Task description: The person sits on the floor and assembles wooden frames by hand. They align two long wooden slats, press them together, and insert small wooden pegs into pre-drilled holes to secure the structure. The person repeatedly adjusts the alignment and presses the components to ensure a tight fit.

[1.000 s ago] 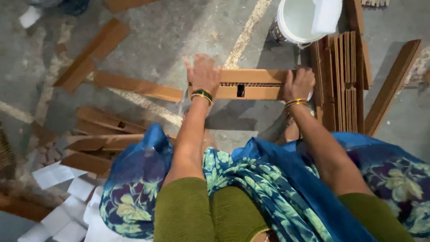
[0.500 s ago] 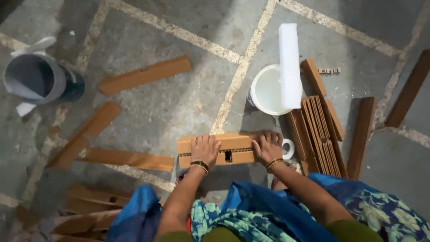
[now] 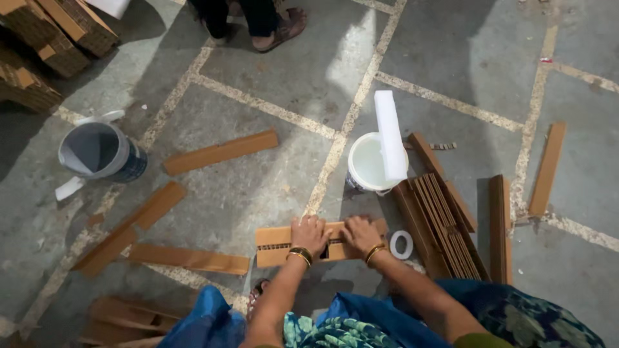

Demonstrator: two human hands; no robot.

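**While both hands press, the cardboard piece lies flat on the floor**

As I look down from the head camera, I see the left hand (image 3: 309, 233) and the right hand (image 3: 361, 235) lying side by side on a brown cardboard piece (image 3: 274, 245). This piece rests on the grey floor (image 3: 271, 103), directly in front of the person's knees. Both palms are turned down with the fingers spread flat on the top, so neither hand closes around it; they only press on it. A dark slot shows between the wrists, but I cannot tell exactly what it is.

Just behind the hands stands a white bucket (image 3: 364, 169) with a white foam strip (image 3: 389, 135) leaning across its rim. A roll of tape (image 3: 402, 244) lies just beside the right hand, next to a stack of cardboard strips (image 3: 445, 225). Far to the left stands a grey bucket (image 3: 100, 151).
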